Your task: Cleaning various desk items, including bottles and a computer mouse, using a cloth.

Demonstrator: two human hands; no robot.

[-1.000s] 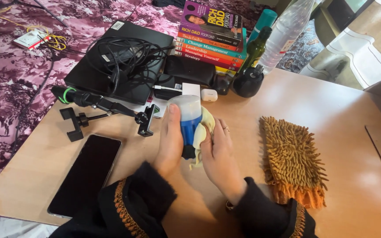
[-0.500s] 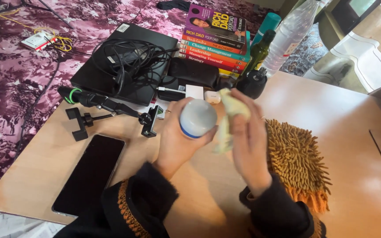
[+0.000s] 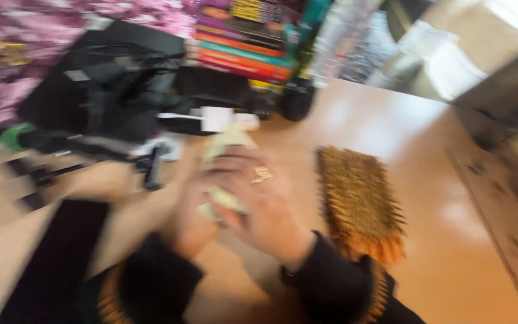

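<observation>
Wooden tabletop (image 3: pixel 481 240) and the orange chenille duster (image 3: pixel 358 201) had swung sideways, blurred; the blue-banded bottle was now hidden behind the right hand (image 3: pixel 259 207), left hand (image 3: pixel 190 216) gripping alongside, fingers closed on pale yellow cloth (image 3: pixel 226 141)

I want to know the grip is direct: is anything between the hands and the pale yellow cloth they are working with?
Nothing visible. The right hand and left hand close straight onto the pale yellow cloth above the wooden table. The frame is badly blurred, so what the cloth wraps cannot be made out. The orange chenille mitt lies apart, to the right.
</observation>
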